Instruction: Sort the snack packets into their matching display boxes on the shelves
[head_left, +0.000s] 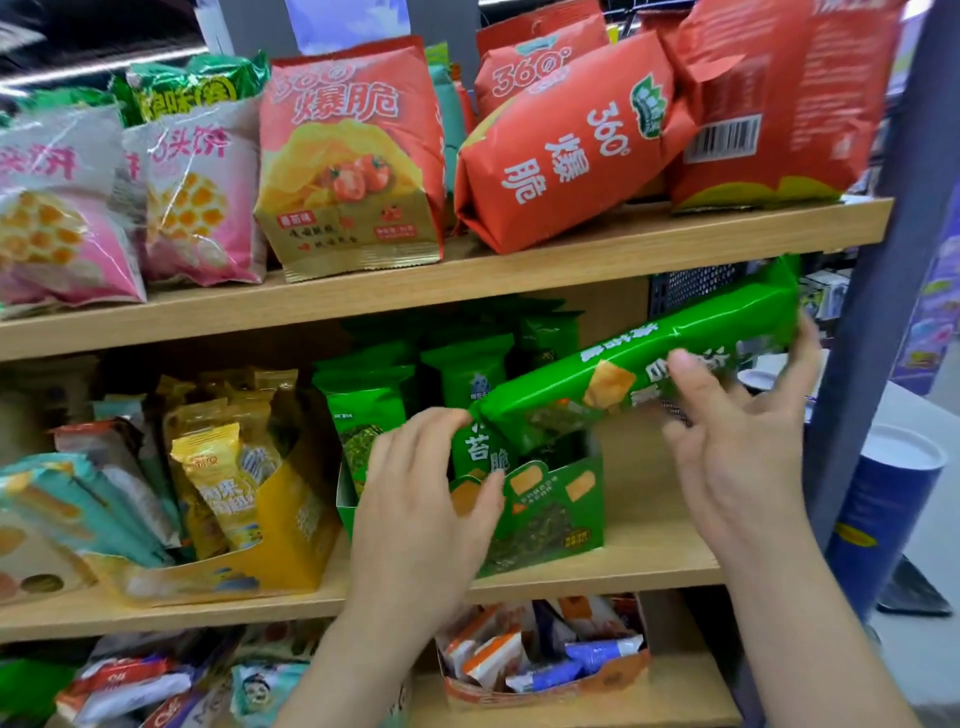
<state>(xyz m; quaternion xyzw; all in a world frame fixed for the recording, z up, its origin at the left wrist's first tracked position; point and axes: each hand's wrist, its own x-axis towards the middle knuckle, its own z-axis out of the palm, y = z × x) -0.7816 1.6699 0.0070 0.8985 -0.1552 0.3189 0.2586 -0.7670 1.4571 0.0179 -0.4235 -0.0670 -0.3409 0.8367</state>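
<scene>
On the left of the top shelf (467, 280) stand two pink bags (202, 208), and next to them are big red bags (353, 156), one up straight and one lying tipped over. On the middle shelf, at the far left, teal packets (78, 509) lean to the side. Beside them is a yellow box (291, 525) with yellow packets standing in it. Then comes the green box (556, 514), near the middle of that shelf, with green packets inside. The left hand (421, 499) is at the front of this box. Its fingers curl over the top of a small green packet (478, 452) that stands in the box, and its thumb presses on the box front, so it holds that packet. Just above the box is a long green packet (623, 374), up in the air and tilted, with its left end low by the left hand's fingers and its right end high under the top shelf. The right hand (737, 447) holds it, thumb on the front and fingers round the back of the right end. Down on the bottom shelf is an orange box (545, 670) full of little packets. At the far right stands a blue tube (883, 525) with a white lid.
</scene>
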